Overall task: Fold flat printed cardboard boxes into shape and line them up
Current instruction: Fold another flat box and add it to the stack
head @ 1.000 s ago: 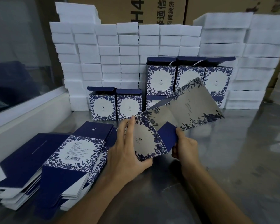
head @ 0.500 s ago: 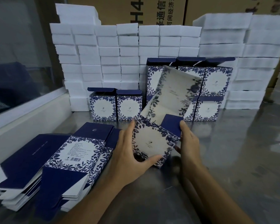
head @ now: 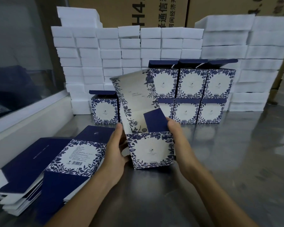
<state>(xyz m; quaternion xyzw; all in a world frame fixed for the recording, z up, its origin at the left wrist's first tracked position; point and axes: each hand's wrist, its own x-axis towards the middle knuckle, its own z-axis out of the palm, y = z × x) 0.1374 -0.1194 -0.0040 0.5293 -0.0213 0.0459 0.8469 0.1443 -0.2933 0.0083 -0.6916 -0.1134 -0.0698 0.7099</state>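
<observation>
Two hands [head: 116, 149] [head: 177, 136] grip one box [head: 150, 150]; seven folded boxes [head: 190, 84] behind

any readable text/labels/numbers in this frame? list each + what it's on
"H4." in large black print, cut off at the frame top: brown carton behind the white foam blocks.
"通信": same carton, top row of Chinese; the other characters are cut off or blurred.
Barcode and fine print: top sheet of the flat box stack, too small to read.
Logo and small lines: box being folded, folded boxes, too small to read.
</observation>
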